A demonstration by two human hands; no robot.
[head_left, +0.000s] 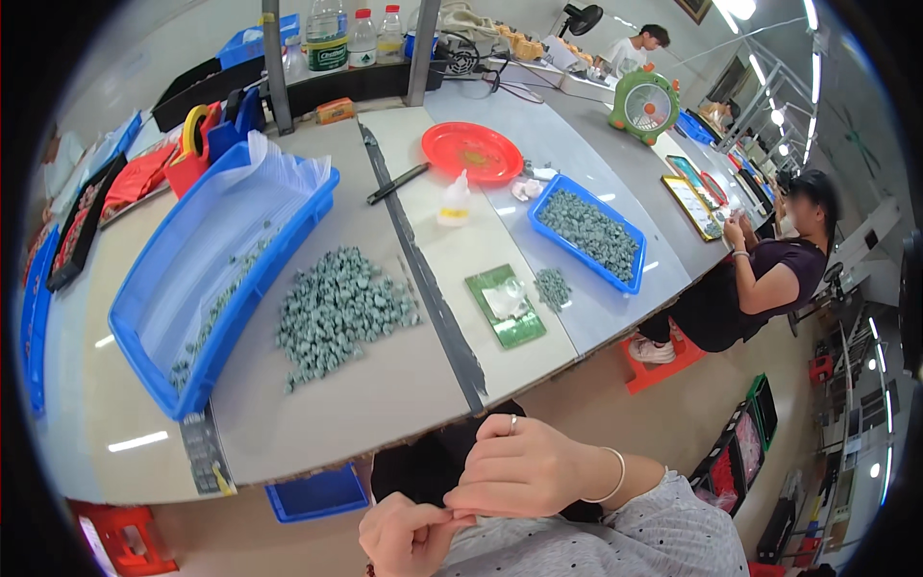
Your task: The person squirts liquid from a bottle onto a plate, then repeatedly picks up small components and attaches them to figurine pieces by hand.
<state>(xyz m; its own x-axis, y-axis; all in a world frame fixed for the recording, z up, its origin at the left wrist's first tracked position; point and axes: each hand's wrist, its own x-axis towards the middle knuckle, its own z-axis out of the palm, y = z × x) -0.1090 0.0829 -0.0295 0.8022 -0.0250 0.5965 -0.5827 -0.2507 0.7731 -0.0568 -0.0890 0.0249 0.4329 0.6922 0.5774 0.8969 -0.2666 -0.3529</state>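
My two hands meet low in front of me, below the table's front edge. My right hand point(524, 466), with a ring and a thin bracelet, pinches its fingertips against the curled fingers of my left hand point(411, 534). I see no object between them. The nearest thing on the table is a loose pile of small grey-green pieces point(341, 308), well beyond both hands. Left of the pile stands a big blue tray point(216, 317) lined with a clear plastic bag and holding a few of the same pieces.
A green flat tray point(505, 306), a small pile of pieces point(553, 287), a blue tray of pieces point(588, 231), a red plate point(471, 151) and a small squeeze bottle point(455, 197) lie further right. A co-worker point(760, 279) sits at the right end. A green fan point(642, 104) stands behind.
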